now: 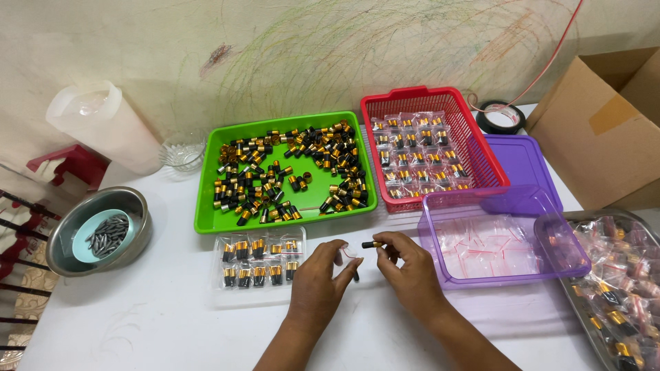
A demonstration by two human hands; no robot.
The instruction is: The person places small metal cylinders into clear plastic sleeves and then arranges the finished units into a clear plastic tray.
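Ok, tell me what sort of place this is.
Probably a small home or workshop packing table. A green tray holds loose black-and-gold cylinders, a red basket holds bagged ones, and the right hand holds a small cylinder beside the left hand, which pinches a small clear bag.

Both forearms enter from the bottom edge of the frame, lower centre, bare, angled inward so the hands meet just below mid-frame. Left hand [317, 278]: back of hand toward the camera, wrist straight, fingers curled loosely, thumb and forefinger drawn together in a pinch at its upper right. Right hand [407, 269]: slightly higher, to the right of the left, knuckles up, fingers bent, thumb and forefinger pinched at its upper left tip, pointing toward the left hand. The two hands sit close, fingertips near each other but apart. Right forearm runs off toward the lower right, left forearm almost straight down.
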